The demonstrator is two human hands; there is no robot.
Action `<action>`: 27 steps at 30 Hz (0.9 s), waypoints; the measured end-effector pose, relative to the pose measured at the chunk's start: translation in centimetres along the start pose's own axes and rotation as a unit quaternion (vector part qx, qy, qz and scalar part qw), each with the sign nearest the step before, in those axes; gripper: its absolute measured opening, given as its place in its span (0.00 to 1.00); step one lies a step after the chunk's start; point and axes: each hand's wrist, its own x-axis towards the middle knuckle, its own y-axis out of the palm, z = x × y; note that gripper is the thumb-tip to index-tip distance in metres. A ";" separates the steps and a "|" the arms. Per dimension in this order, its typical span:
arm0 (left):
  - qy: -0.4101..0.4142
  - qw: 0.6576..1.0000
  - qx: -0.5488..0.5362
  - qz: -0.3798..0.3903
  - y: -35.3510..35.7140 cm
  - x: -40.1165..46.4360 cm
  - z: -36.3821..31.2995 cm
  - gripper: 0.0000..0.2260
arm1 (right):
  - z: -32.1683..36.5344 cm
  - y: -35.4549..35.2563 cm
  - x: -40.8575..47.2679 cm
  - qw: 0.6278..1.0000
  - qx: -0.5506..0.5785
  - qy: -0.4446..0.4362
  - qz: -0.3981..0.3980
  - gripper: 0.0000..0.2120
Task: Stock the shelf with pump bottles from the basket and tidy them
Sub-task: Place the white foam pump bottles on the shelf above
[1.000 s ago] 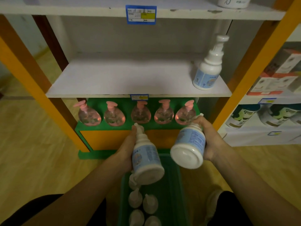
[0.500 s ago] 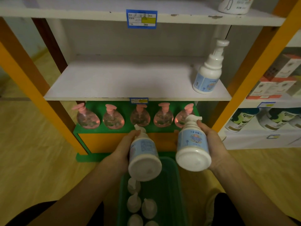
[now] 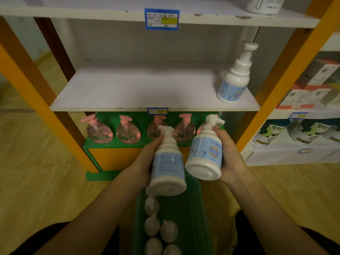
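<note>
My left hand (image 3: 145, 161) grips a white pump bottle with a blue label (image 3: 168, 168), tilted with its base toward me. My right hand (image 3: 230, 155) grips a second white pump bottle (image 3: 206, 153), also tilted, close beside the first. Both are held above the green basket (image 3: 195, 214), where several more white pump bottles (image 3: 152, 225) stand along the left side. One white pump bottle (image 3: 234, 80) stands upright at the right end of the white middle shelf (image 3: 138, 89).
Several pink-pump clear bottles (image 3: 127, 131) line the green lower shelf. Orange uprights (image 3: 287, 74) frame the unit on both sides. A neighbouring shelf at right holds boxes (image 3: 309, 89) and dark-capped bottles (image 3: 272, 131). Wooden floor lies to the left.
Both hands have lifted their bottles slightly toward the shelf and brought them closer together. The right bottle has turned more upright, its label facing me.
</note>
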 end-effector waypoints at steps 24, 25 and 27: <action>0.279 0.951 0.110 -0.073 2.7 0.7 -2.2 0.23 | 4.8 3.1 1.8 0.929 -0.221 -0.298 -0.011 0.17; 0.284 0.951 0.107 -0.068 2.8 0.6 -2.3 0.22 | 5.7 3.5 2.3 0.923 -0.229 -0.309 -0.010 0.17; 0.291 0.950 0.100 -0.061 2.9 0.5 -2.3 0.16 | 7.2 4.2 3.3 0.910 -0.243 -0.335 -0.005 0.15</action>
